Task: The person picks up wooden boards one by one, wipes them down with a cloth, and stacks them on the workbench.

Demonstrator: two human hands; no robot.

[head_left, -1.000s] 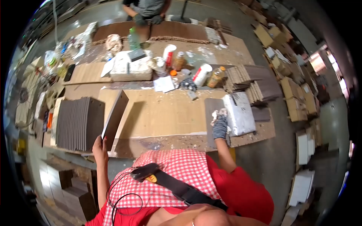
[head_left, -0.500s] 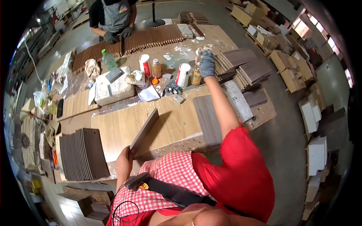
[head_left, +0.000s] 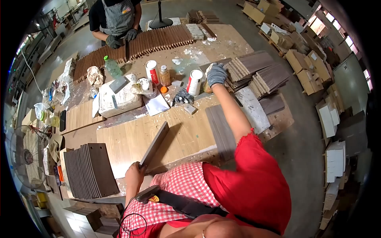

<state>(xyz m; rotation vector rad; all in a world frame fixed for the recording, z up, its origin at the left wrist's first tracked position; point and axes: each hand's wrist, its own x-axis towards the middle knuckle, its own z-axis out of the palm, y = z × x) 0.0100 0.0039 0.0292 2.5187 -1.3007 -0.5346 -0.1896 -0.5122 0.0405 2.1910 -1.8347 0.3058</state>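
Observation:
A narrow grey-brown board point(head_left: 154, 145) stands tilted on its edge above the light wood-grain panel point(head_left: 186, 131). My bare left hand point(head_left: 135, 174) is closed around its near end. On my right hand point(head_left: 217, 74) is a grey glove, and its fingers are closed on a crumpled pale rag point(head_left: 209, 69). That hand hovers at the mouth of a small amber jar point(head_left: 206, 86), partly hidden under it; whether the rag touches the jar I cannot tell. A white and red can point(head_left: 194, 83) stands just left of the jar.
Dark boards stand in a stacked row point(head_left: 89, 171) at the left. More boards point(head_left: 262, 71) are piled at the right. A loose grey glove point(head_left: 182, 96), a green bottle point(head_left: 112, 66) and a white block point(head_left: 119, 97) lie mid-table. A co-worker point(head_left: 117, 22) handles brown strips opposite.
My right hand has come down with the rag, from above the jar to its mouth. My left hand still grips the board, which has barely shifted.

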